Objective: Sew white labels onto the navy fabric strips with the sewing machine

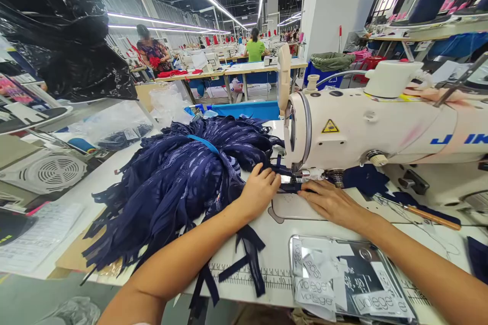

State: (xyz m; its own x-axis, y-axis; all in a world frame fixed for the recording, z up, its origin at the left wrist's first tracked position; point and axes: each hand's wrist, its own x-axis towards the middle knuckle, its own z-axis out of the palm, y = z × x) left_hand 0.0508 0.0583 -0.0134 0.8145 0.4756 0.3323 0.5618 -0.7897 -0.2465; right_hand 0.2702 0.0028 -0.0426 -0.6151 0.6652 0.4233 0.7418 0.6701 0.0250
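Sewing station, both bare hands at the needle area. Navy strip (290,188) lies under the front end of the sewing machine (351,127), toward the middle of the bench (274,244), back from its front edge. Left hand (261,193) at the strip's left end, fingers bent and close together; right hand (331,203) at its right end, fingers low and nearly flat. Whether either grip pinches the cloth or only presses it: cannot tell, fingertip undersides hidden.

Left of the hands, a big navy bundle (179,172), blue band (204,143) around it. Loose strap ends (208,284) hang over the front edge. Tray (358,251) with white labels (316,289) near that edge, below the right forearm. Wooden-handled tool (434,217) to the right, thin threads beside it.

Risks, as judged: fingertips very near the needle area; a small slip forward could bring one under it. The bundle crowds the left hand, so a stray strap could be drawn in with the strip, same colour, easy to miss. Uneven pressure between hands could skew the strip. Dangling ends could snag and drag the pile; a low forearm could brush labels off the tray.
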